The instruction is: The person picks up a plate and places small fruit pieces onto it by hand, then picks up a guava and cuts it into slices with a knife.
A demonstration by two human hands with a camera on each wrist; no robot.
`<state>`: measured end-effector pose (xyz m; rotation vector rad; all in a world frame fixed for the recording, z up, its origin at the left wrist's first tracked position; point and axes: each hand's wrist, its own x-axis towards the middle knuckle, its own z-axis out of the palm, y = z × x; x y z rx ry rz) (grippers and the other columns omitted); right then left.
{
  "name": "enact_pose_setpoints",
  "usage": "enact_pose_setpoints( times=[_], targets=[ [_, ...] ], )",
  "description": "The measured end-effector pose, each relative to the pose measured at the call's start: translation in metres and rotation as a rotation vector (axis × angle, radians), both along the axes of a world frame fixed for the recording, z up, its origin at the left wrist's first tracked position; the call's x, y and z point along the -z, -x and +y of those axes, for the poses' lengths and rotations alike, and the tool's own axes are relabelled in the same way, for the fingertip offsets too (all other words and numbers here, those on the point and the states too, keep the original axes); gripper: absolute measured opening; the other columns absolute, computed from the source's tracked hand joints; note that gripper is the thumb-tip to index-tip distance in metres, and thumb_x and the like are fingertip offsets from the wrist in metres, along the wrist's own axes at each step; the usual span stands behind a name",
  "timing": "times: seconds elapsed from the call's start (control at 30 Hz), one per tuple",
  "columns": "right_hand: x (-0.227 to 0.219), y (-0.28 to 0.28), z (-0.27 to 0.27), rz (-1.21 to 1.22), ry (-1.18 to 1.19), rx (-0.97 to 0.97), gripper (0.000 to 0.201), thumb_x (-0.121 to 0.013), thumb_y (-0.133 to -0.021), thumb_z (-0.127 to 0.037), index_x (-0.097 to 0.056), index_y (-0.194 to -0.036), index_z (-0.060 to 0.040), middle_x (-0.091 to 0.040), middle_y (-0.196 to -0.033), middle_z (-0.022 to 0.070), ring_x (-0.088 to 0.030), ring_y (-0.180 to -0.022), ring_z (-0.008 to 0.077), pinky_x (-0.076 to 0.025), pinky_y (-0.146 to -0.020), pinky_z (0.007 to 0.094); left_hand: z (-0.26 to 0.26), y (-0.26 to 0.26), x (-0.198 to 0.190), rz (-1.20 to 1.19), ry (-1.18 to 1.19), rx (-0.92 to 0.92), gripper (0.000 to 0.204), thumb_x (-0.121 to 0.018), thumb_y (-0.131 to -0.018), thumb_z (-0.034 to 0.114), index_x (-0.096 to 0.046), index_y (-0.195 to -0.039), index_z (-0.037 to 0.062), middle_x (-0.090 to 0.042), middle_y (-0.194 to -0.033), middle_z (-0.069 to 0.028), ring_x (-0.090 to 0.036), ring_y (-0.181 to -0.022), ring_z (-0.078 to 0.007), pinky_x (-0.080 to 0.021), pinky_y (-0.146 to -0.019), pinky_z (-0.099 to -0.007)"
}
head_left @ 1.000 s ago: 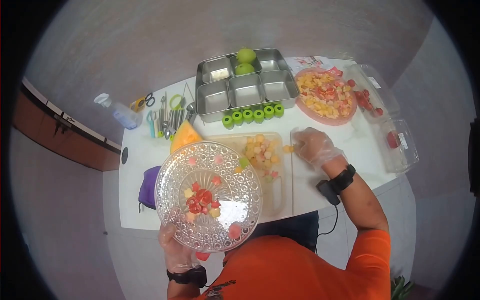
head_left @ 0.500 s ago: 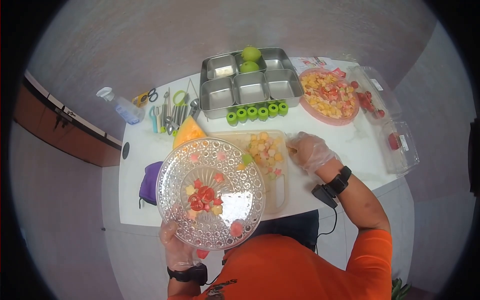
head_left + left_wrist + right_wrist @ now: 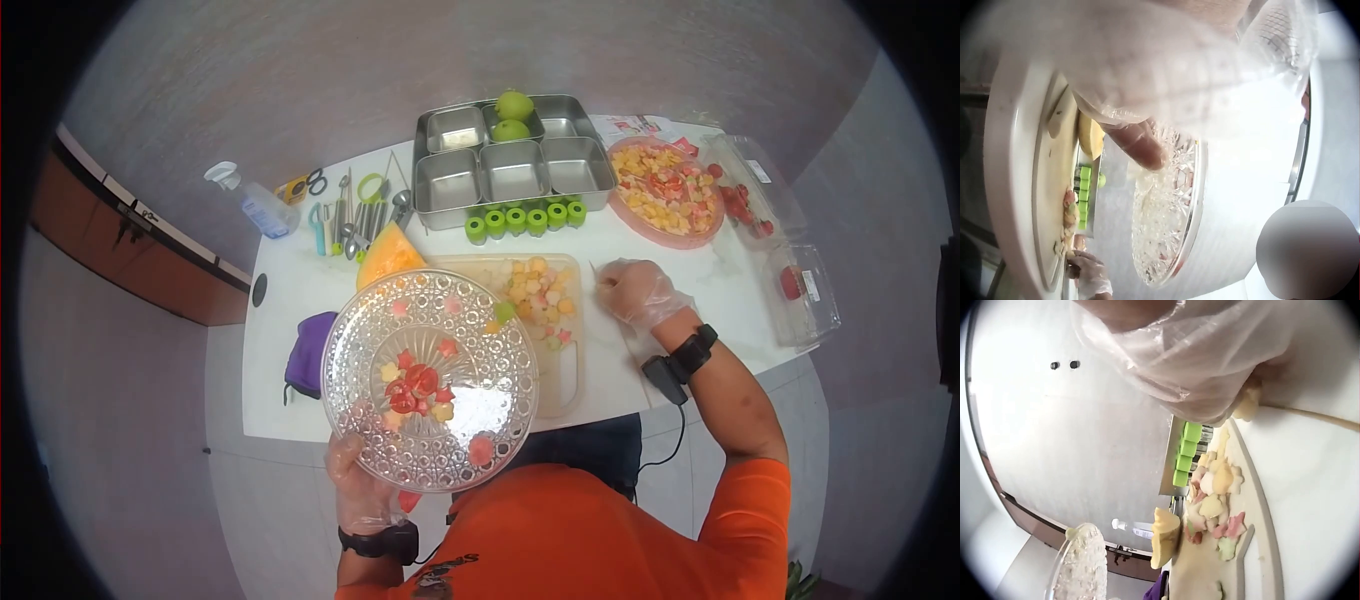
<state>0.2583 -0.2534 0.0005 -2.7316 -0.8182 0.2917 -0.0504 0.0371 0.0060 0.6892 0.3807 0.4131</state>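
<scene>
In the head view my gloved left hand (image 3: 362, 488) grips the lower left rim of a clear patterned plate (image 3: 350, 345), holding it tilted over the front of the table. Red rounds and small fruit shapes (image 3: 447, 348) sit on the plate. The left wrist view shows the thumb (image 3: 1141, 147) against the plate. My gloved right hand (image 3: 637, 292) is just right of the cutting board (image 3: 560, 385), fingers curled round a thin wooden skewer (image 3: 1313, 415). A pale yellow fruit piece (image 3: 1247, 403) shows at those fingers. Cut fruit shapes (image 3: 535, 285) are heaped on the board.
A melon wedge (image 3: 390, 258) lies behind the plate. Green-topped cutters (image 3: 515, 222) line the front of a steel tray (image 3: 425, 195) with two green fruits. Beyond my right hand stand a pink bowl of fruit (image 3: 670, 238) and clear boxes (image 3: 815, 310). Carving tools (image 3: 350, 220) lie at left.
My right hand has shifted a little to the right with the skewer, its fingers now hiding the fruit piece in the head view. The left hand keeps holding the plate; the view has shifted slightly.
</scene>
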Motion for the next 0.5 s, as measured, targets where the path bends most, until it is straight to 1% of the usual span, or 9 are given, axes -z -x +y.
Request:
enact_pose_setpoints(
  times=[0.07,0.1,0.17,0.27,0.3,0.37,0.4,0.47,0.5],
  targets=[
    [0.008,-0.001,-0.002,-0.114,-0.12,0.005,0.014,-0.062,-0.08,-0.021,-0.067,-0.08,-0.0074,-0.068,-0.083,0.0158,-0.064,-0.079,0.037,-0.051,-0.073,0.0429,-0.001,-0.001,-0.003,-0.001,0.0,-0.012,0.074,-0.066,-0.075,0.02,-0.041,-0.138,-0.009,-0.056,-0.13,-0.0227,-0.06,-0.116,-0.0352,-0.052,-0.1,-0.047],
    [0.014,-0.002,-0.002,-0.115,-0.123,-0.001,0.014,-0.062,-0.08,-0.021,-0.067,-0.08,-0.0074,-0.068,-0.083,0.0158,-0.064,-0.079,0.037,-0.051,-0.073,0.0429,-0.001,0.001,-0.003,0.0,0.01,-0.012,0.074,-0.066,-0.075,0.02,-0.041,-0.139,-0.0092,-0.056,-0.131,-0.0232,-0.06,-0.117,-0.0355,-0.052,-0.1,-0.0471],
    [0.024,-0.002,-0.001,-0.295,-0.208,-0.111,0.013,-0.064,-0.079,-0.02,-0.068,-0.079,-0.0079,-0.068,-0.082,0.0151,-0.064,-0.079,0.0357,-0.051,-0.072,0.0414,-0.002,0.002,-0.003,0.001,0.023,-0.013,0.075,-0.066,-0.075,0.019,-0.04,-0.139,-0.0094,-0.055,-0.131,-0.0237,-0.059,-0.118,-0.0359,-0.051,-0.101,-0.0473],
    [0.024,-0.01,-0.003,-0.148,-0.2,-0.045,0.011,-0.066,-0.077,-0.018,-0.069,-0.083,-0.0085,-0.068,-0.084,0.0155,-0.065,-0.079,0.0354,-0.052,-0.073,0.0411,-0.002,0.002,-0.006,-0.015,0.033,-0.005,0.075,-0.065,-0.075,0.019,-0.04,-0.14,-0.0097,-0.054,-0.133,-0.0248,-0.058,-0.119,-0.037,-0.051,-0.102,-0.0478],
    [0.026,-0.014,-0.006,-0.149,-0.197,-0.044,0.011,-0.066,-0.077,-0.018,-0.069,-0.083,-0.0085,-0.068,-0.084,0.0155,-0.065,-0.079,0.0354,-0.052,-0.073,0.0411,-0.001,0.003,-0.006,-0.025,0.033,-0.001,0.076,-0.065,-0.075,0.019,-0.039,-0.14,-0.0098,-0.054,-0.133,-0.0251,-0.058,-0.12,-0.0374,-0.05,-0.103,-0.0481],
    [0.026,-0.02,-0.008,-0.171,-0.184,-0.102,0.013,-0.069,-0.078,-0.017,-0.072,-0.086,-0.008,-0.071,-0.082,0.0095,-0.066,-0.075,0.0283,-0.053,-0.07,0.0366,0.001,0.004,-0.005,-0.036,0.034,-0.005,0.076,-0.065,-0.075,0.019,-0.039,-0.14,-0.0099,-0.054,-0.134,-0.0255,-0.058,-0.121,-0.0378,-0.05,-0.103,-0.0483],
    [0.024,-0.024,-0.009,-0.171,-0.183,-0.106,0.013,-0.069,-0.078,-0.017,-0.072,-0.086,-0.008,-0.071,-0.082,0.0095,-0.066,-0.075,0.0283,-0.053,-0.07,0.0366,0.002,0.004,-0.003,-0.028,0.03,-0.017,0.076,-0.065,-0.075,0.019,-0.039,-0.14,-0.01,-0.053,-0.134,-0.0255,-0.058,-0.121,-0.0378,-0.05,-0.103,-0.0484],
    [-0.001,-0.024,-0.009,0.464,-0.412,0.325,0.016,-0.07,-0.082,-0.018,-0.074,-0.093,-0.0071,-0.07,-0.081,0.0014,-0.065,-0.074,0.0188,-0.052,-0.068,0.0316,0.003,0.004,0.0,-0.018,0.03,-0.032,0.077,-0.065,-0.074,0.02,-0.039,-0.14,-0.0101,-0.053,-0.134,-0.0256,-0.058,-0.121,-0.0379,-0.05,-0.104,-0.0485],
    [-0.014,-0.02,-0.005,0.465,-0.408,0.325,0.016,-0.07,-0.082,-0.018,-0.074,-0.093,-0.0071,-0.07,-0.081,0.0014,-0.065,-0.074,0.0188,-0.052,-0.068,0.0316,0.004,0.004,0.002,-0.01,0.029,-0.029,0.077,-0.065,-0.074,0.02,-0.039,-0.14,-0.0101,-0.053,-0.134,-0.0256,-0.057,-0.121,-0.038,-0.049,-0.104,-0.0486]
  ],
)
